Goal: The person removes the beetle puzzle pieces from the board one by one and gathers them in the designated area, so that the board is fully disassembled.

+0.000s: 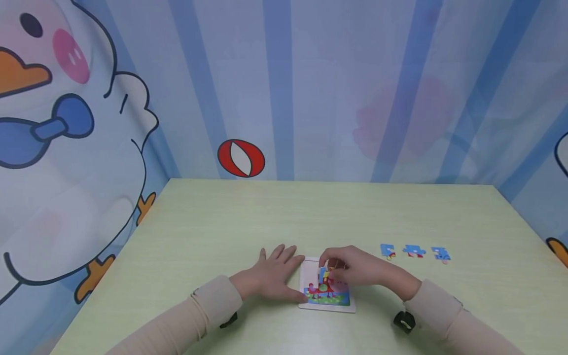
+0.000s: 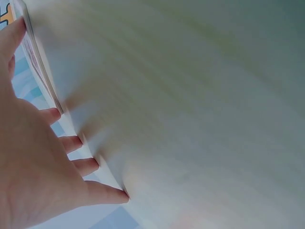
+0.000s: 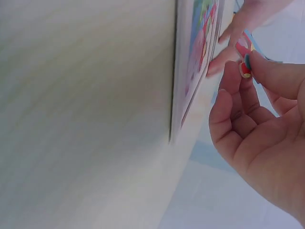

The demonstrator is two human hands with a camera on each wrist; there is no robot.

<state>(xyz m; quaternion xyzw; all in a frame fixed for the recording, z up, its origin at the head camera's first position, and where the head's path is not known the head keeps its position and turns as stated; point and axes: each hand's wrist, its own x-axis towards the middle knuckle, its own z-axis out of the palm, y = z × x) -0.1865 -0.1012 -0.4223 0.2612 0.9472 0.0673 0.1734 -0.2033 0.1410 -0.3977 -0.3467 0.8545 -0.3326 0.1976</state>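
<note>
My left hand (image 1: 276, 276) lies spread and relaxed, grasping nothing, its thumb and forefinger touching the near side of the puzzle tray (image 1: 327, 309), which sits between my hands on the worktop (image 1: 248, 212). My right hand (image 1: 357, 266) pinches one puzzle piece (image 3: 243, 45) between thumb and fingers, tilted above the tray. To seat it well, I think I should keep that left-hand brace light but firm, match the piece's picture to its neighbours, lower it flat, and press evenly rather than force a corner. Three loose pieces (image 1: 414, 251) lie beyond my right hand, well apart from the tray.
</note>
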